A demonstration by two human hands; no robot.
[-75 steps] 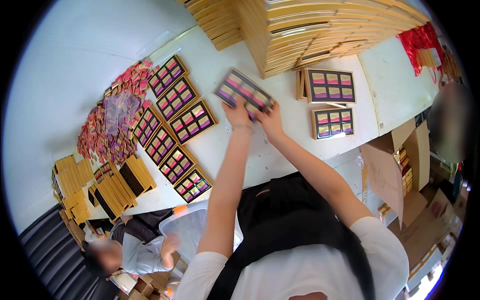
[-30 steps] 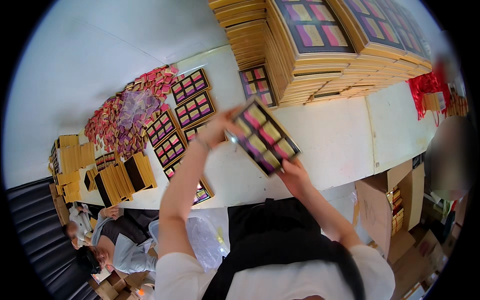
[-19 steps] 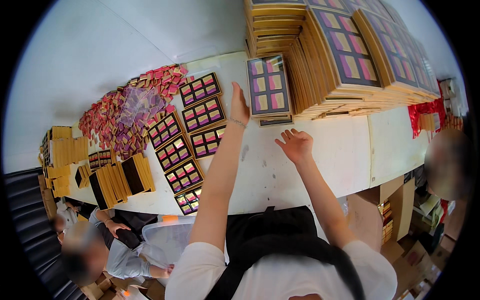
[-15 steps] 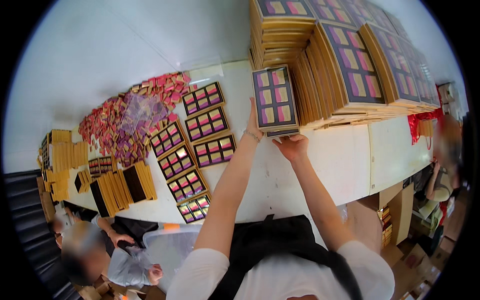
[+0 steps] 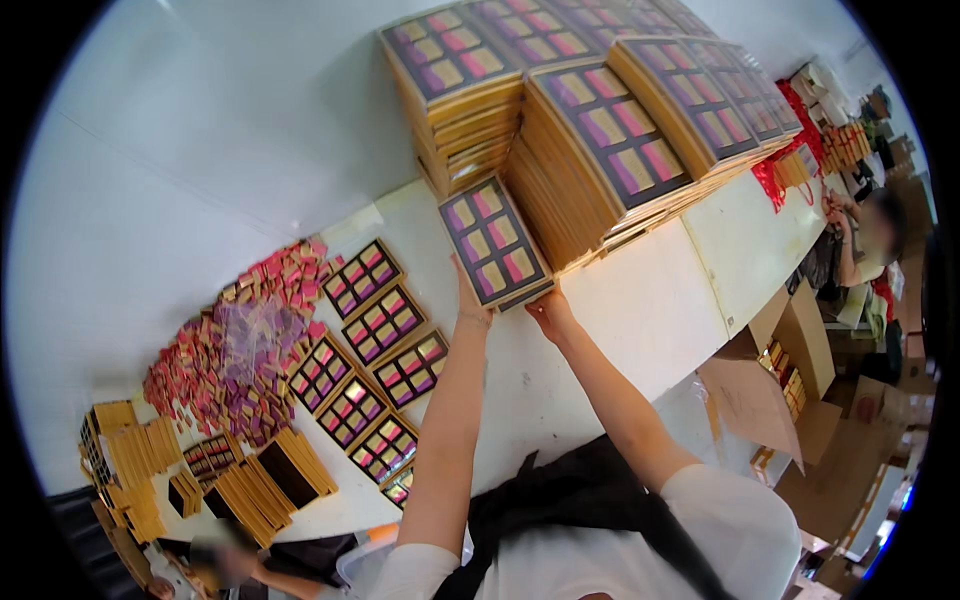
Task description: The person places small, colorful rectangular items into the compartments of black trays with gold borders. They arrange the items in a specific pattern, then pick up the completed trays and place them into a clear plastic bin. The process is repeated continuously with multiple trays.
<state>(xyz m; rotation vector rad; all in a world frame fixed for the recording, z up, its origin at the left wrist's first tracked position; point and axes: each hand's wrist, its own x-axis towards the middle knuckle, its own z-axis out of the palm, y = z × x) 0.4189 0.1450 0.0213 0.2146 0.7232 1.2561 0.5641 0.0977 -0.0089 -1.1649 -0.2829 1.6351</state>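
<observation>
A shallow gold-sided box (image 5: pixel 497 243) with a dark six-compartment insert lies between my hands, each compartment filled with purple, gold and pink pieces. My left hand (image 5: pixel 472 300) grips its left edge, fingers partly hidden beside and beneath it. At its near right corner, my right hand (image 5: pixel 548 312) is closed on the edge. Another box seems to show just below the held one. The held box sits against a tall stack of like boxes (image 5: pixel 605 130), in front of its lower left part.
Several filled boxes (image 5: pixel 385 320) lie left of my arms. Beyond them spreads a heap of small pink, purple and gold pieces (image 5: pixel 235 345) with clear plastic on it. Gold trays (image 5: pixel 255 490) stand at far left. An open carton (image 5: pixel 770 380) is at right. Other people work at both sides.
My view has turned, so the table and stack appear tilted and shifted left. Both hands stay on the box, which remains beside the stack. The co-worker at left is now mostly out of view.
</observation>
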